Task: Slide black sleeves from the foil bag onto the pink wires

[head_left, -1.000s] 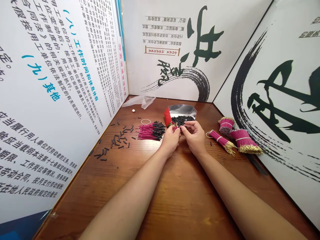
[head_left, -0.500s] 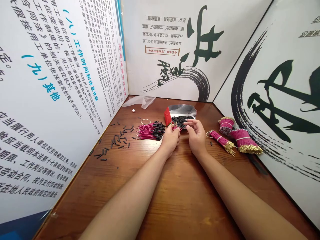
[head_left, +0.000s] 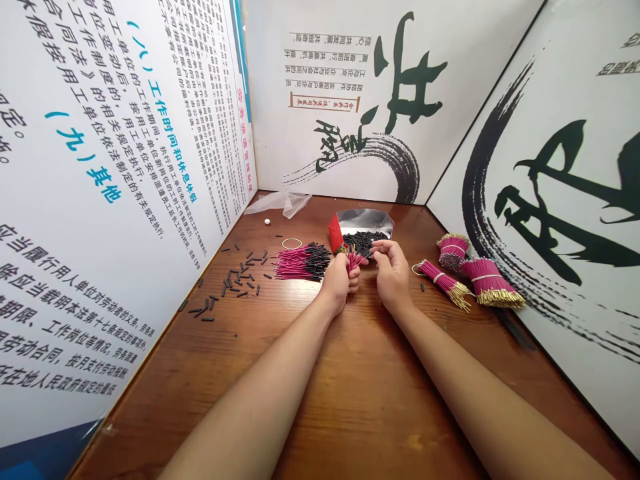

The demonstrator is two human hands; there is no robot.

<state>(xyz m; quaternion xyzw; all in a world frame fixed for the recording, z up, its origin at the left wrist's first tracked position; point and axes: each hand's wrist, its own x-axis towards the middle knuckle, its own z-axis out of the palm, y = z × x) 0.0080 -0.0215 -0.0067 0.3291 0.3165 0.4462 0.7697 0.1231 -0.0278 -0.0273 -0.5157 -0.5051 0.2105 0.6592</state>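
left hand (head_left: 339, 281) clenching a small bunch of pink wires (head_left: 354, 259), ends fanning toward the right hand, likely keeping each reachable | right hand (head_left: 393, 275) pinching at those ends, contents too small to tell | foil tray of black sleeves (head_left: 364, 220) sitting just beyond both hands, likely for short reaches

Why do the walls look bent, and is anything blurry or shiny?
Head view: the wide lens bows the wall panels and stretches the forearms; light is soft and even, with glare on the foil tray; left hand and right hand look sharp, but the pink wires in the left hand are too fine to separate.
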